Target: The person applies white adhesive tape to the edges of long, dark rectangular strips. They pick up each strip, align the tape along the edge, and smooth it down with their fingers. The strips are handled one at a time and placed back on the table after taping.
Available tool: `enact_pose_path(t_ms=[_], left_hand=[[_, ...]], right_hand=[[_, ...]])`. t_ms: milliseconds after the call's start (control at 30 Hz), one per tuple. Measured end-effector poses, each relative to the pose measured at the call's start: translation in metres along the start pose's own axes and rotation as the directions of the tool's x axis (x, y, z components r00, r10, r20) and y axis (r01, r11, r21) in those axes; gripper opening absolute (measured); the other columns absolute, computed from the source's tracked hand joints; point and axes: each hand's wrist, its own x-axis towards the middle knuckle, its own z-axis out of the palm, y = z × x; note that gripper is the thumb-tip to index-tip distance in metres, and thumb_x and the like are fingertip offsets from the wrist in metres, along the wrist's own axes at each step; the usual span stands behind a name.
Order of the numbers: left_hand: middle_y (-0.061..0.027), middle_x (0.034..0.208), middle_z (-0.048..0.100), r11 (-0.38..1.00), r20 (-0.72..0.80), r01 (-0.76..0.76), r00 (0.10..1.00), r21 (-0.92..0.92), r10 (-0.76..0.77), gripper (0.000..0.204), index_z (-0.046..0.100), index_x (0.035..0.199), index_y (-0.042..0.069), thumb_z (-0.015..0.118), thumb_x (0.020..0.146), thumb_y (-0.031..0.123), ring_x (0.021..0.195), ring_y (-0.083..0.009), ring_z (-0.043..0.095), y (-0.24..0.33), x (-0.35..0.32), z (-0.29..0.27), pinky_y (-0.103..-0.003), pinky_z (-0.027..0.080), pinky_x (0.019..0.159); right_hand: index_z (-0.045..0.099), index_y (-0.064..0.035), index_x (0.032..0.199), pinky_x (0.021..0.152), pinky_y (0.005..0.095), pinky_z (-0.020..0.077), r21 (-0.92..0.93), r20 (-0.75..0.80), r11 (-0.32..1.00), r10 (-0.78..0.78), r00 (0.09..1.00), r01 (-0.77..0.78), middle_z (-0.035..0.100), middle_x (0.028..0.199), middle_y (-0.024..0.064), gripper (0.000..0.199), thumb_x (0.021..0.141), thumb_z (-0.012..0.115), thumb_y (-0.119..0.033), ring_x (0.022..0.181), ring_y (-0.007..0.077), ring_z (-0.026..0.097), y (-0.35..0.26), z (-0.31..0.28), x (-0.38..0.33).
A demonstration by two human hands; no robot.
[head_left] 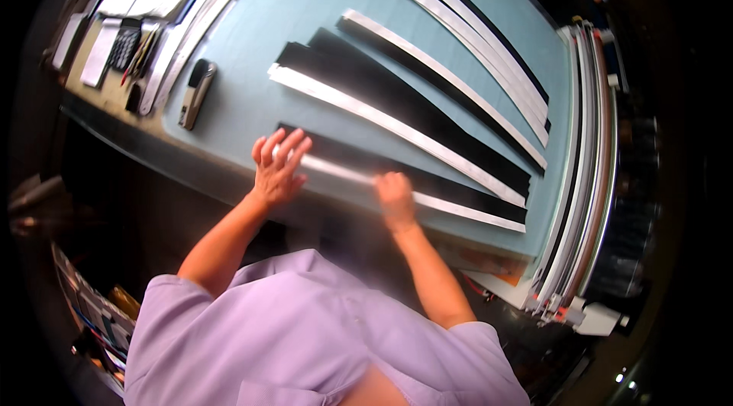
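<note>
Four sets of long strips lie across the pale blue worktop (252, 47), each a black band with a white band along it. The two hands are on the nearest set (458, 196), at the worktop's near edge.

How far along: the three farther sets look laid out and left alone. The middle set (397, 104) and the narrower one behind it (450, 78) lie flat and fanned apart, and the far strips (466, 24) run along the back. None of them is touched. The nearest set seems the one in hand. Its white strip (466, 209) lies along the near side of its black strip (427, 175), and the part under and between the hands is blurred, so I cannot tell whether it lies flat there. To the right of the hands the pair looks neatly aligned.

Left hand (276, 165): the arm reaches forward from the lower edge, elbow bent, palm down. The grip is wide, fingers spread and pressing flat on the left end of the set, holding nothing.

Right hand (395, 196): the forearm comes in straight, wrist low. The fingers are curled in on the white strip; whether they pinch it or only press on it I cannot tell.

A grey handheld tool (196, 93) lies well left of the strips, untouched. A calculator (124, 46) and pens (141, 55) sit at the far left edge. Long rails (580, 162) run along the right side.
</note>
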Motion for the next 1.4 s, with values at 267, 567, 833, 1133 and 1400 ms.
enact_pose_path(t_ms=[267, 567, 833, 1133, 1400], left_hand=[[-0.0062, 0.158, 0.039, 0.984, 0.396, 0.123, 0.904, 0.128, -0.165, 0.056, 0.049, 0.147, 0.019, 0.059, 0.093, 0.017, 0.147, -0.0297, 0.032, 0.050, 0.012, 0.036, -0.051, 0.022, 0.119], [-0.0095, 0.158, 0.039, 0.987, 0.406, 0.090, 0.903, 0.134, -0.137, 0.056, 0.049, 0.146, 0.014, 0.054, 0.091, 0.012, 0.147, -0.0347, 0.031, 0.079, 0.049, 0.074, -0.050, 0.020, 0.120], [-0.0086, 0.156, 0.043, 0.983, 0.388, 0.098, 0.909, 0.154, -0.152, 0.055, 0.053, 0.144, 0.012, 0.054, 0.090, 0.009, 0.145, -0.0342, 0.034, 0.083, 0.049, 0.075, -0.047, 0.025, 0.119], [-0.0081, 0.153, 0.046, 0.993, 0.355, 0.048, 0.931, 0.108, -0.084, 0.058, 0.056, 0.142, 0.016, 0.061, 0.085, 0.009, 0.136, -0.0336, 0.044, 0.083, 0.047, 0.078, -0.048, 0.031, 0.114], [-0.0081, 0.150, 0.049, 0.996, 0.285, 0.007, 0.958, 0.086, -0.031, 0.060, 0.057, 0.141, 0.016, 0.065, 0.082, 0.008, 0.131, -0.0337, 0.047, 0.086, 0.039, 0.079, -0.047, 0.034, 0.111]], right_hand=[[0.063, -0.0043, 0.081, 0.076, 0.0412, 0.0500, 0.465, -0.161, 0.844, 0.379, 0.911, -0.269, 0.064, 0.085, 0.0119, 0.004, 0.085, 0.063, -0.002, 0.082, 0.0320, 0.061, 0.051, -0.015, -0.018], [0.068, 0.0008, 0.103, 0.092, 0.0435, 0.0501, -0.123, -0.292, 0.800, 0.536, 0.792, -0.587, 0.068, 0.109, 0.0159, 0.020, 0.087, 0.067, -0.012, 0.106, 0.0347, 0.062, 0.355, -0.035, -0.063], [0.070, 0.0021, 0.098, 0.093, 0.0409, 0.0512, -0.356, -0.153, 0.886, 0.258, 0.954, -0.297, 0.071, 0.109, 0.0171, 0.015, 0.085, 0.063, -0.004, 0.102, 0.0308, 0.066, 0.416, -0.013, -0.086], [0.063, -0.0055, 0.075, 0.082, 0.0386, 0.0514, -0.321, -0.153, 0.911, 0.219, 0.964, -0.257, 0.063, 0.083, 0.0106, 0.006, 0.077, 0.058, -0.002, 0.087, 0.0296, 0.061, 0.415, -0.028, -0.083], [0.063, -0.0057, 0.079, 0.084, 0.0382, 0.0521, -0.361, -0.103, 0.867, 0.329, 0.939, -0.343, 0.062, 0.090, 0.0092, 0.006, 0.082, 0.058, -0.005, 0.094, 0.0295, 0.059, 0.403, -0.028, -0.099]])
